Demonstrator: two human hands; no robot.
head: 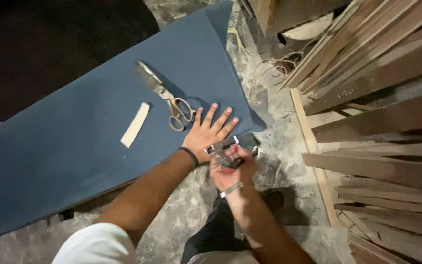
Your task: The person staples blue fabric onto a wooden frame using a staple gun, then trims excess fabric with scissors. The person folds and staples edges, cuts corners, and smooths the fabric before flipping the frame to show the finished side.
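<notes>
At the bottom of the frame, the person's two forearms reach up from a white sleeve and dark trousers over a dusty concrete floor (pixel 289 132). The right hand (pixel 230 171), with a metal bracelet at the wrist, is closed around a metal staple gun (pixel 228 150), held at the lower right edge of a blue fabric-covered panel (pixel 74 142). Just to its left, the left hand (pixel 208 129), with a dark band at the wrist, lies flat on the blue fabric with fingers spread. Touching or just beside its fingertips lie scissors (pixel 172 100) with brass-coloured handles, blades pointing to the upper left. Farther left on the fabric lies a pale strip (pixel 136 124). Wooden slats (pixel 382 98) are stacked along the right side, from top to bottom.
</notes>
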